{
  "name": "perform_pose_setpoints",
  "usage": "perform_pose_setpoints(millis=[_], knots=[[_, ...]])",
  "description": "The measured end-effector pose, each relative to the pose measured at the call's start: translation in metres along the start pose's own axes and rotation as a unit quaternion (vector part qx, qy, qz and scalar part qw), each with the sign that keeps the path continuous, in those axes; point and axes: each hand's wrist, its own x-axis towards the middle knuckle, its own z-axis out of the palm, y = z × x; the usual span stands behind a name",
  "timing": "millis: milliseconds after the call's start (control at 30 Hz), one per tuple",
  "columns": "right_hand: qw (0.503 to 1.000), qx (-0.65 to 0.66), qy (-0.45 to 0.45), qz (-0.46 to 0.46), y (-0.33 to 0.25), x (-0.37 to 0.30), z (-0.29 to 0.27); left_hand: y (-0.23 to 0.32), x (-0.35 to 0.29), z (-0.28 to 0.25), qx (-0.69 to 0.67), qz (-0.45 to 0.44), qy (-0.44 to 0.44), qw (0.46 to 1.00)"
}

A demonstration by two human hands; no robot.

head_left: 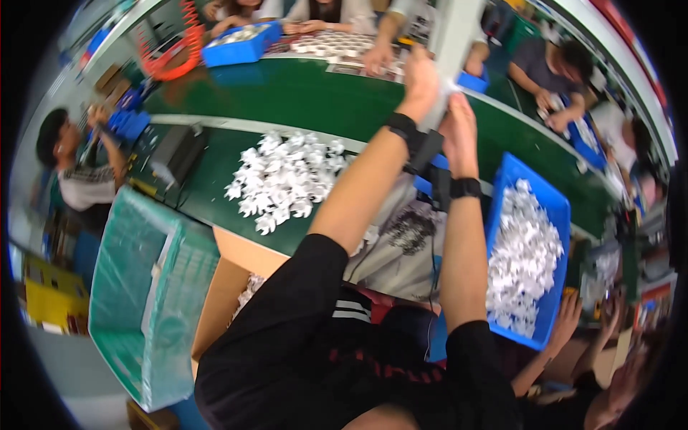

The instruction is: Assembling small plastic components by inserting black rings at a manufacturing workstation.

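Note:
My left hand and my right hand are raised in front of me, close together and apart from each other. Both are seen nearly edge-on, palms turned inward, with the fingers stretched out and slightly blurred. Neither shows a held object that I can make out. They overlap a white post in the picture. Each wrist wears a black strap with a small device. To the left of my forearms, a heap of small white plastic parts lies on the green worktable. A blue bin full of similar white parts stands to the right.
A green plastic crate and an open cardboard box are at my left. A dark grey device sits on the table. Across the green conveyor belt, several people work beside a blue bin. Another person's hand is near the right bin.

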Motion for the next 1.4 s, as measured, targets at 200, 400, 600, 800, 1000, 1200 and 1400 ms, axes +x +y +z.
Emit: perform_pose_setpoints(millis=[200, 400, 600, 800, 1000, 1200, 1400], knots=[[0.998, 0.057, 0.006, 0.005, 0.000, 0.004, -0.005, 0.010, -0.004, 0.001, 0.015, 0.084, 0.003, 0.996], [0.996, 0.071, 0.028, 0.048, -0.005, 0.008, -0.013, 0.015, -0.017, 0.004, -0.073, 0.014, -0.025, 0.997], [0.989, 0.119, 0.042, 0.082, -0.007, 0.014, -0.016, 0.028, -0.027, 0.002, -0.073, -0.005, -0.017, 0.997], [0.990, 0.121, 0.063, 0.035, -0.008, 0.003, 0.003, 0.027, -0.029, -0.006, -0.172, -0.056, -0.071, 0.981], [0.991, 0.077, 0.111, -0.021, -0.014, -0.014, 0.014, 0.037, -0.038, -0.022, -0.184, -0.078, -0.166, 0.966], [0.988, -0.046, 0.145, -0.040, -0.017, -0.014, 0.026, 0.025, -0.045, -0.045, -0.178, -0.029, -0.205, 0.962], [0.976, -0.059, 0.191, -0.086, -0.016, -0.018, 0.024, 0.017, -0.083, -0.047, -0.070, 0.060, -0.200, 0.976]])
